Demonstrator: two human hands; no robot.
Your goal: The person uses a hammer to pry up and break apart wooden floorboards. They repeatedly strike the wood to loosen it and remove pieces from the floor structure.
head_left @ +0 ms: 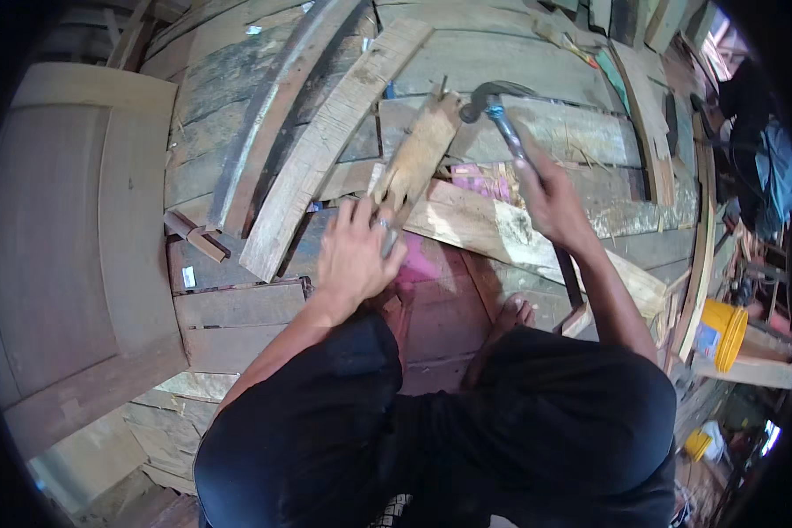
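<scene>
A claw hammer (505, 128) is in my right hand (550, 198), its fingers wrapped round the handle. The hammer's head is just to the right of the far end of a short, rough wooden block (418, 154). What looks like a nail (443, 85) sticks up at that far end; motion blurs it slightly. My left hand (356, 251) is closed on the block's near, notched end, and the fingertips are partly hidden. Beneath the block a pale board (493, 231) runs off to the right, under my right forearm.
Long planks (334, 145) lie to the left on the wooden floor, beside a panelled door (53, 229). A brush (561, 40) and a narrow board (644, 123) lie at the far right. A yellow bucket (720, 334) stands right, and another person (757, 150) is beyond. My bare foot (510, 315) is close by.
</scene>
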